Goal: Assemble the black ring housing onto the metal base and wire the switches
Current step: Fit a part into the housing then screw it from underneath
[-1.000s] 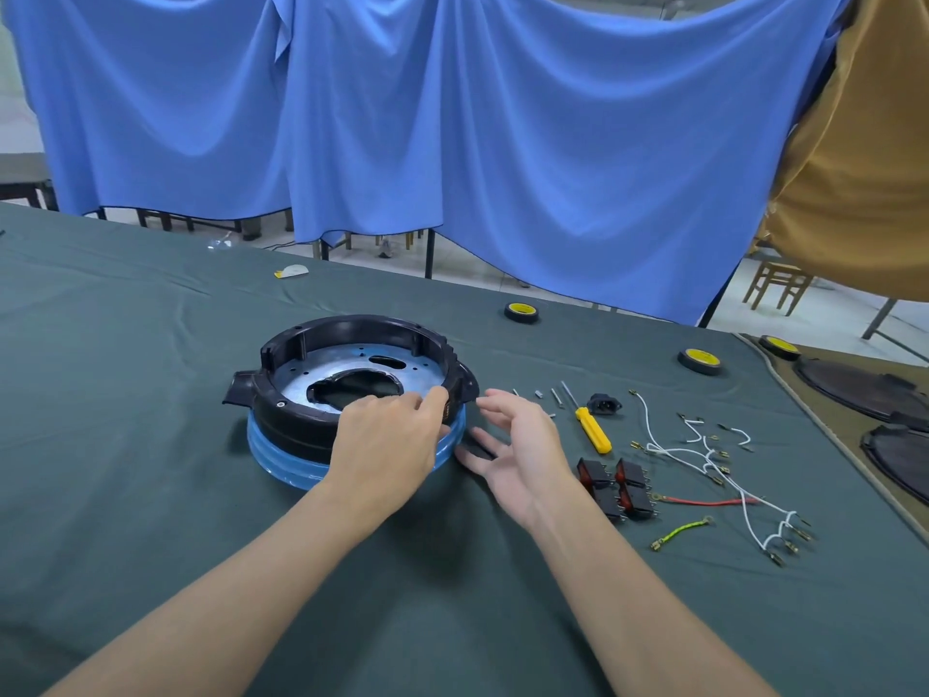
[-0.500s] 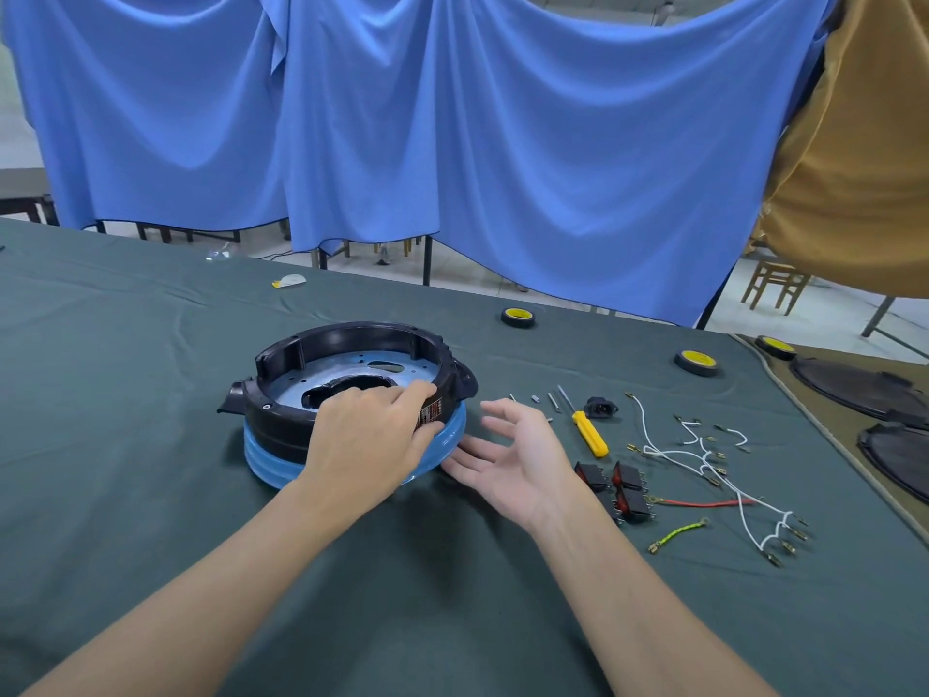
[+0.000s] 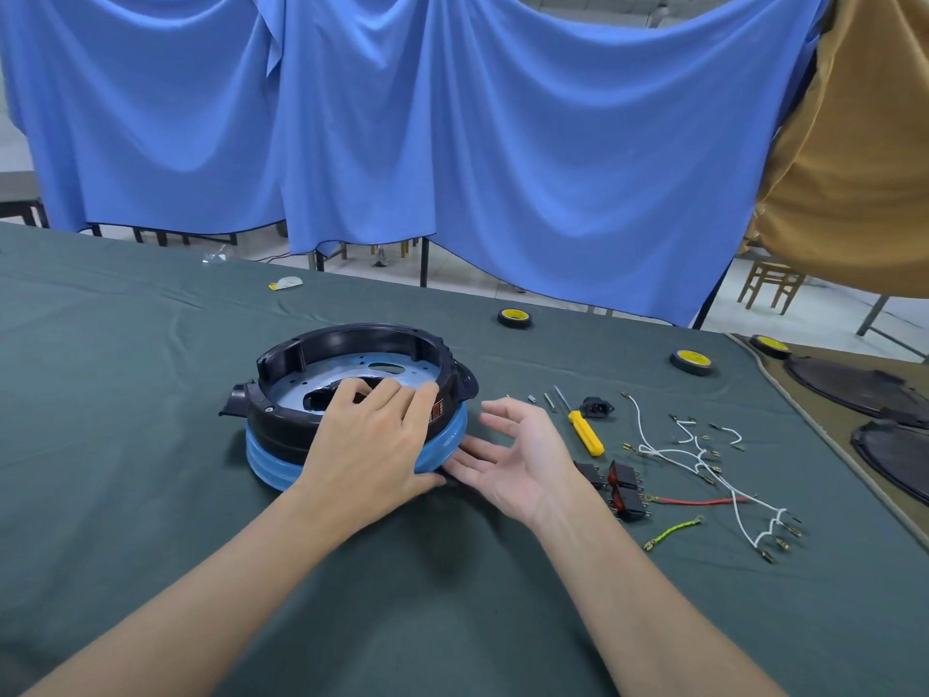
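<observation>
— Where is the work?

— At my 11 o'clock on the tabletop [image 3: 151, 470]. The black ring housing [image 3: 281, 427] sits on top of the metal base [image 3: 274, 460], whose blue-filmed side shows below it.

— Which hand has it?

— My left hand [image 3: 372, 445]. Its fingers are bent over the near rim at the ring's 5 o'clock, with the thumb low against the blue side, so it grips the stack.

— And the other?

— My right hand [image 3: 523, 460] is spread wide with its palm turned towards the ring, and it holds nothing. Its fingertips lie just beside the foot of the base at 4 o'clock. I cannot tell whether they touch it.

— What does the next move turn on?

— If the ring is seated, I judge wiring follows. The switches [image 3: 623, 487] lie at 3 o'clock from my right hand, near its wrist, with the wires [image 3: 668, 451] beyond them. The right hand is plainly the nearer one. The left is well apart from them.
</observation>
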{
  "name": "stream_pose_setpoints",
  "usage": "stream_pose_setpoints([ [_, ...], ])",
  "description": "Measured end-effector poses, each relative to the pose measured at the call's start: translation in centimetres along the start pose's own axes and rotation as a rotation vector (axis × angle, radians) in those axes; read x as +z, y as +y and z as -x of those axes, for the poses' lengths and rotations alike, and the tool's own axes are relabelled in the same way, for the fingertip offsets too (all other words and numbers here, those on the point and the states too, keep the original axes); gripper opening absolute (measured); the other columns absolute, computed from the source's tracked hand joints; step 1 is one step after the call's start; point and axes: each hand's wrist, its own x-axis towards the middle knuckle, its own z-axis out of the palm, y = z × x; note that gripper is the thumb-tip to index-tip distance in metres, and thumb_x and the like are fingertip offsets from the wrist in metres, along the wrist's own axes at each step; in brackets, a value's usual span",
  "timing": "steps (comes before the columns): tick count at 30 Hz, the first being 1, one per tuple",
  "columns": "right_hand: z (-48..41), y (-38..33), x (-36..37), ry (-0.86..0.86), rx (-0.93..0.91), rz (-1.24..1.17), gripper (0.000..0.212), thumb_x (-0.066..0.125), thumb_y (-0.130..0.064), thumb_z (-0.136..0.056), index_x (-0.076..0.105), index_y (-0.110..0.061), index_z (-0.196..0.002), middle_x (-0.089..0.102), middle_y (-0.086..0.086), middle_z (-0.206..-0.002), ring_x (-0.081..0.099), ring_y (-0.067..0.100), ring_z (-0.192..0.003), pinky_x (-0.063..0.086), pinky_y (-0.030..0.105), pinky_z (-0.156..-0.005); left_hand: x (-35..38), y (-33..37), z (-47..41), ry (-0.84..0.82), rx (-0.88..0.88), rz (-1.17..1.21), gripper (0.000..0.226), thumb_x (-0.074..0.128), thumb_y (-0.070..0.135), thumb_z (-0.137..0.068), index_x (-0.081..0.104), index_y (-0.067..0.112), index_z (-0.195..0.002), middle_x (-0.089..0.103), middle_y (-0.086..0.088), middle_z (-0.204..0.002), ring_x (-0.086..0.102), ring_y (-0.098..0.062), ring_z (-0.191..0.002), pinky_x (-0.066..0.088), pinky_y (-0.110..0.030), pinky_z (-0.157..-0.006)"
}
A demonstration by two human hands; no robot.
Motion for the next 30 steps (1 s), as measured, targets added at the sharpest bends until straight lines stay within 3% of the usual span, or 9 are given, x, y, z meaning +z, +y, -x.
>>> stream_pose_setpoints([
  [15, 0.1, -0.4, 0.0, -0.005, 0.015, -0.033, 0.042, 0.062, -0.002, -0.075, 0.052, -0.006, -0.116, 0.065, 0.034, -0.101, 0.07, 0.046, -0.083, 0.056, 0.057, -0.077, -0.1, 1.0, -0.1, -0.064, -0.031, -0.075, 0.074, 0.08, 0.041, -0.052, 0.061, 0.001, -0.111, 0.06, -0.007, -0.081, 0.06, -0.028, -0.081, 0.047, -0.044, -0.075],
  [22, -0.1, -0.7, -0.6, -0.02, -0.028, 0.033, 0.029, 0.057, -0.002, -0.083, 0.052, -0.005, -0.112, 0.07, 0.03, -0.089, 0.071, 0.041, -0.084, 0.059, 0.05, -0.075, -0.8, 1.1, -0.8, -0.138, -0.084, -0.081, 0.08, 0.084, 0.037, -0.047, 0.062, -0.001, -0.114, 0.058, -0.007, -0.076, 0.056, -0.027, -0.068, 0.044, -0.037, -0.057],
  [24, -0.5, -0.9, -0.9, 0.068, -0.137, 0.3, 0.017, 0.054, -0.004, -0.088, 0.057, -0.003, -0.104, 0.073, 0.022, -0.087, 0.073, 0.032, -0.083, 0.06, 0.043, -0.077, -0.9, 1.3, -0.9, -0.167, -0.085, -0.075, 0.085, 0.088, 0.038, -0.043, 0.064, -0.002, -0.113, 0.057, -0.007, -0.073, 0.055, -0.027, -0.064, 0.044, -0.035, -0.054],
  [26, -1.2, -1.5, -1.7, 0.27, -0.386, 0.816, 0.013, 0.053, -0.01, -0.089, 0.064, -0.008, -0.096, 0.072, 0.01, -0.09, 0.07, 0.025, -0.089, 0.058, 0.035, -0.078, -0.9, 1.5, -0.6, -0.198, -0.074, -0.073, 0.087, 0.09, 0.037, -0.039, 0.065, -0.003, -0.111, 0.054, -0.007, -0.069, 0.052, -0.026, -0.059, 0.041, -0.034, -0.051],
  [28, -1.9, -2.4, -2.8, 0.444, -0.638, 1.374, 0.017, 0.051, -0.015, -0.088, 0.066, -0.015, -0.095, 0.069, 0.003, -0.093, 0.061, 0.025, -0.096, 0.046, 0.029, -0.073, -0.9, 1.7, -0.5, -0.209, -0.069, -0.074, 0.083, 0.089, 0.033, -0.038, 0.066, -0.003, -0.11, 0.051, -0.006, -0.066, 0.049, -0.024, -0.055, 0.038, -0.033, -0.049],
  [30, -2.5, -3.0, -3.8, 0.526, -0.706, 1.717, 0.022, 0.049, -0.018, -0.088, 0.066, -0.018, -0.103, 0.067, 0.006, -0.101, 0.056, 0.03, -0.101, 0.041, 0.031, -0.071, -0.9, 1.7, -0.5, -0.21, -0.069, -0.072, 0.081, 0.088, 0.031, -0.038, 0.066, -0.003, -0.108, 0.05, -0.006, -0.065, 0.047, -0.024, -0.053, 0.034, -0.031, -0.049],
])
